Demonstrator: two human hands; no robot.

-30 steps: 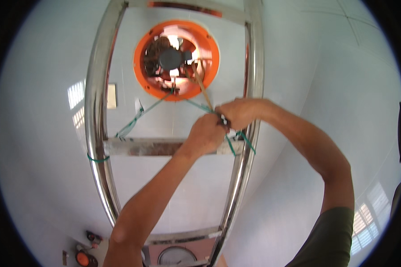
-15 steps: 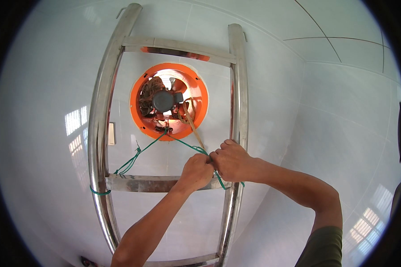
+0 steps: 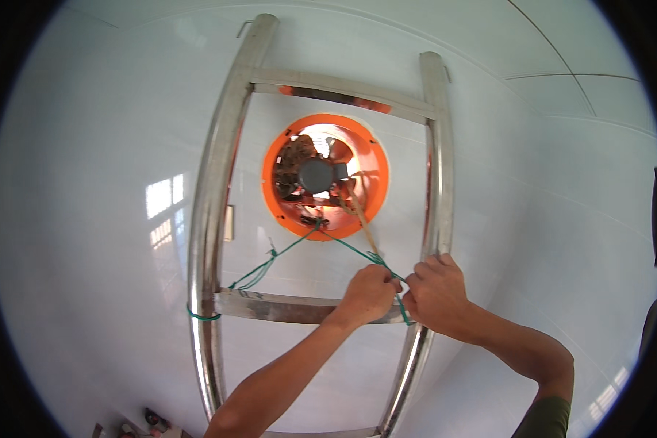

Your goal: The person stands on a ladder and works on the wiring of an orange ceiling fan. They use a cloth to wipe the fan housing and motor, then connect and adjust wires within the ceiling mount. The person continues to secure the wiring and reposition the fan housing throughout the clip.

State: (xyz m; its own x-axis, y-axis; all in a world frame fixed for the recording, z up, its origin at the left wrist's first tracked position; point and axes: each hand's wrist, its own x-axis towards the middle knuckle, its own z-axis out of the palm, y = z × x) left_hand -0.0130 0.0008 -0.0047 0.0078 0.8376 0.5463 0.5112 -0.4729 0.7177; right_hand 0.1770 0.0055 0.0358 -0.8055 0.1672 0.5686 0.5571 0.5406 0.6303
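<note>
Far left: glossy pale-grey tiled wall (image 3: pixel 124 306), bearing a bright window-shaped reflection. At its lower edge, small dark and reddish objects (image 3: pixel 157 420), kinds unclear.

Left of centre: shiny tubular metal ladder (image 3: pixel 203 252), upright in front of the wall, its left rail ringed by a green cord loop (image 3: pixel 203 316) near the flat crossbar. Just beyond this rail, a pale rectangular wall plate (image 3: pixel 229 223), partly covered.

Centre: thin green cord (image 3: pixel 274 252), rising from the left end of the crossbar through a knot to the lower rim of the fan, then slanting down to both hands near the right rail; whether it is one length cannot be told. Round orange fan housing (image 3: pixel 270 182), set in the wall between the rails, with dark-grey motor (image 3: pixel 317 176) and a brown tangled clump (image 3: pixel 293 159) inside. Tan strip (image 3: pixel 363 221), running from the housing down to the cord.

Right of centre: left hand (image 3: pixel 370 294), fingers curled, thumb and forefinger pinching the cord. Right hand (image 3: pixel 438 293), just beside it, fingers folded tightly on the cord, in front of the right rail.

Lower right: dark-green sleeve (image 3: pixel 547 418) on the right arm.
</note>
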